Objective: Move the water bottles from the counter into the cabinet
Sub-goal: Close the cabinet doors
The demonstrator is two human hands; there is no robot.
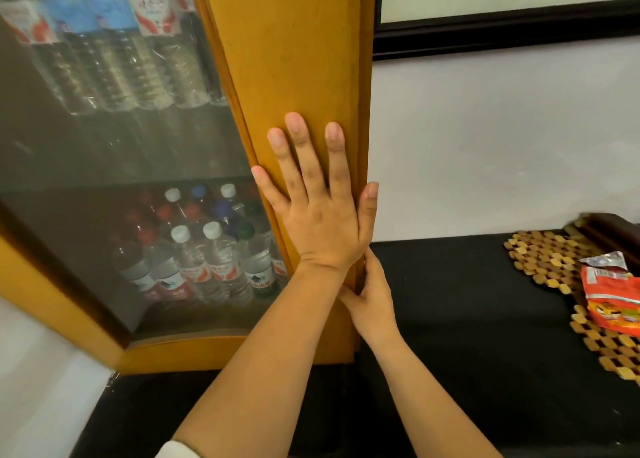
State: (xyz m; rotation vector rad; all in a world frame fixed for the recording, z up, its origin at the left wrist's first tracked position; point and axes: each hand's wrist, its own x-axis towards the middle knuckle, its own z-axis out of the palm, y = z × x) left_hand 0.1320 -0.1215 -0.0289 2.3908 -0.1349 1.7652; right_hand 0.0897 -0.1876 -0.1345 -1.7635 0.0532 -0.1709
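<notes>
A wooden cabinet [298, 42] with a glass door stands on the black counter [467, 319]. Behind the glass, several water bottles [207, 260] stand on the lower shelf. More water bottles [114, 52] fill the upper shelf. My left hand [315, 208] lies flat on the door's wooden right frame, fingers spread, holding nothing. Just below it my right hand [372, 295] curls its fingers around the right edge of the door frame. No bottle shows on the counter.
A woven wooden mat [540, 257] lies on the counter at the right with an orange snack packet [609, 302] on it. A dark picture frame [485, 32] hangs on the white wall above. A dark box edge [613, 225] sits at the far right.
</notes>
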